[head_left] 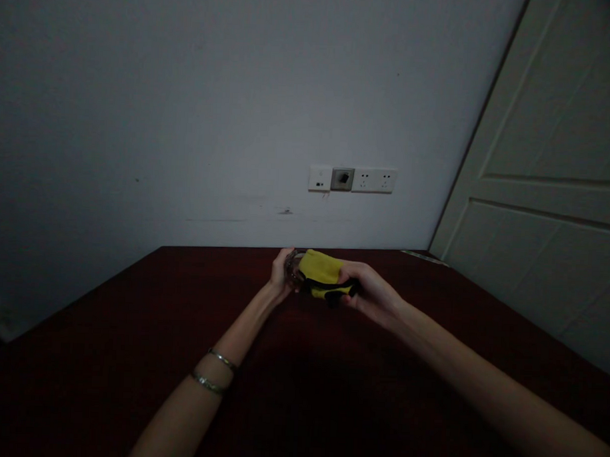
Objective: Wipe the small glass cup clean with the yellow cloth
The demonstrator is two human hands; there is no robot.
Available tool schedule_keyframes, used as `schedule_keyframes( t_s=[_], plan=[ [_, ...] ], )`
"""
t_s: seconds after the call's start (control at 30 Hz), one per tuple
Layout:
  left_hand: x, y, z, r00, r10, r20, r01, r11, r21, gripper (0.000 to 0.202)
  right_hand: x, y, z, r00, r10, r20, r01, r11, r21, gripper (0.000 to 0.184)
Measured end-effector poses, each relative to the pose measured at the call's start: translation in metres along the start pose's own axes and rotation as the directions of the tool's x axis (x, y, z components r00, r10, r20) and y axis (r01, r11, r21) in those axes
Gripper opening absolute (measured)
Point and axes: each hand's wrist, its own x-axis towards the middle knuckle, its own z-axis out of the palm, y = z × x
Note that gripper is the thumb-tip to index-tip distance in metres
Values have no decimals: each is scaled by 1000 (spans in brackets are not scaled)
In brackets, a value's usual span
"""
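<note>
Above the far part of the dark red table, my left hand (pixel 279 275) is closed round a clear, glass-like vessel (pixel 292 268); its exact kind is hard to make out in the dim light. My right hand (pixel 367 288) grips a folded yellow cloth with black edging (pixel 321 267). The cloth meets the right side of the vessel and covers part of it. Fingers of the left hand are partly hidden behind the vessel. Two silver bangles (pixel 214 372) circle my left forearm.
The dark red tabletop (pixel 222 299) runs up to a pale wall (pixel 214 105). White sockets (pixel 374 180) and a grey wall plate (pixel 343 179) sit on the wall beyond my hands. A panelled white door (pixel 551 197) stands at the right.
</note>
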Motion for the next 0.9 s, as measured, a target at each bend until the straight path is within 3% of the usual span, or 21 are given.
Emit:
schedule_keyframes(
  t_s=[0.07,0.13,0.17,0.23,0.27,0.33,0.37,0.43,0.53,0.7,0.8,0.9],
  plan=[
    [2,2,-5,988,-135,76,133,991,35,44,-4,-1,-11,981,-183,-60,167,963,-213,61],
    [2,5,-10,949,-285,135,278,958,71,49,-5,-1,-22,916,-392,-90,309,830,-463,66],
    [1,6,-12,927,-345,148,336,938,84,48,-4,1,-27,860,-508,-45,388,710,-588,65],
    [-1,7,-15,889,-426,168,415,905,94,45,-1,4,-36,703,-679,210,550,333,-766,62],
    [-2,7,-16,872,-454,183,442,891,103,45,1,7,-38,633,-671,386,599,109,-794,61],
    [-4,7,-16,828,-516,222,496,857,141,46,3,11,-40,537,-488,688,641,-293,-709,58],
    [-4,7,-16,797,-554,241,525,833,176,47,4,12,-40,512,-360,780,643,-441,-626,54],
    [-3,6,-17,719,-641,269,583,767,269,50,6,14,-36,471,-151,869,634,-628,-453,46],
    [-2,4,-17,635,-717,289,621,696,361,52,10,12,-29,427,6,904,613,-737,-285,40],
    [-2,0,-18,635,-743,212,636,658,404,47,18,11,-22,398,150,905,639,-753,-156,36],
    [-5,0,-18,666,-722,187,613,673,414,49,19,19,-21,445,119,888,589,-785,-190,38],
    [-8,4,-15,754,-639,153,552,742,381,48,18,33,-21,522,15,853,479,-832,-279,45]
  ],
)
